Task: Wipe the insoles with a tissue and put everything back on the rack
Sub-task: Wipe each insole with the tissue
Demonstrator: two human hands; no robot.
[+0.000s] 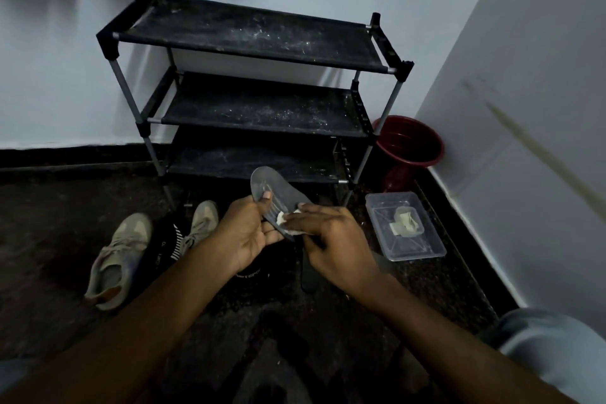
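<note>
Head view: left hand grips one grey insole, toe end up, in front of three-shelf rack. One tissue pinched by right hand against insole. One dark insole on floor below. Two beige shoes left; one clear box, one red bucket right.

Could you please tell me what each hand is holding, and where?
The left hand grips the flat grey insole at mid-length, thumb on top; the right hand holds a crumpled white tissue against it.
</note>
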